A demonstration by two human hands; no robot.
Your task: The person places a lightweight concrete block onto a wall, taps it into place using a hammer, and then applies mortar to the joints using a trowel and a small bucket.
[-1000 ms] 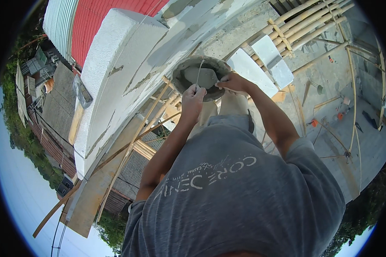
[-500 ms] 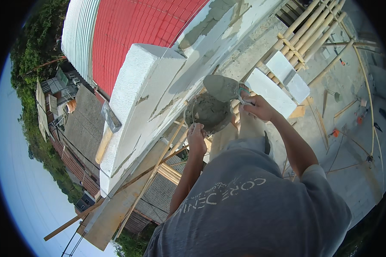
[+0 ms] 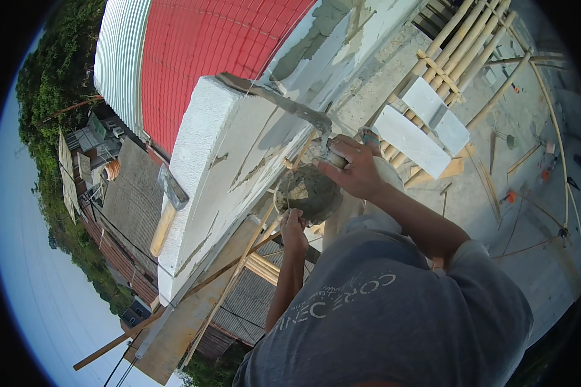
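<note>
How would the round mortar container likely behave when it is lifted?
The container is probably heavy for its size, because thick grey mortar lies inside. It might also tilt, since the left hand grips near one edge only.

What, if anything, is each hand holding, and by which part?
Right hand: trowel, by the handle. Left hand: bucket, at its edge; whether by rim or handle, I can't tell.
</note>
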